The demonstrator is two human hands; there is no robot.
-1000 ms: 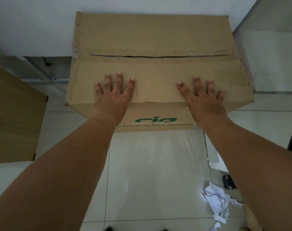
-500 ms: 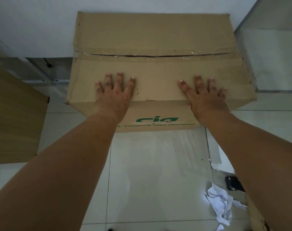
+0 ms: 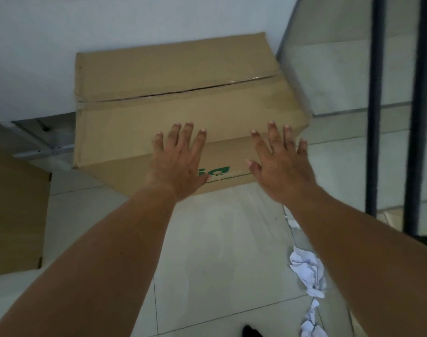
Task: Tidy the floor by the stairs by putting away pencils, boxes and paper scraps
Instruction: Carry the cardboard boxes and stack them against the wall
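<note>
Both hands were spread wide with straight fingers: the left hand (image 3: 177,161) and the right hand (image 3: 280,166) lay flat over the near top edge of the taped cardboard box (image 3: 171,93), which sat on the tiled floor (image 3: 219,251) against the white wall (image 3: 85,25). Crumpled paper scraps (image 3: 307,271) lay beside the right forearm

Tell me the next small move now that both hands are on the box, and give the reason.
Probably lift the left hand and right hand off the cardboard box and reach for the crumpled paper. Both hands lie flat, fingers spread, holding nothing; the box seems to sit against the wall beside the stair step, while the paper lies loose on the floor.
</note>
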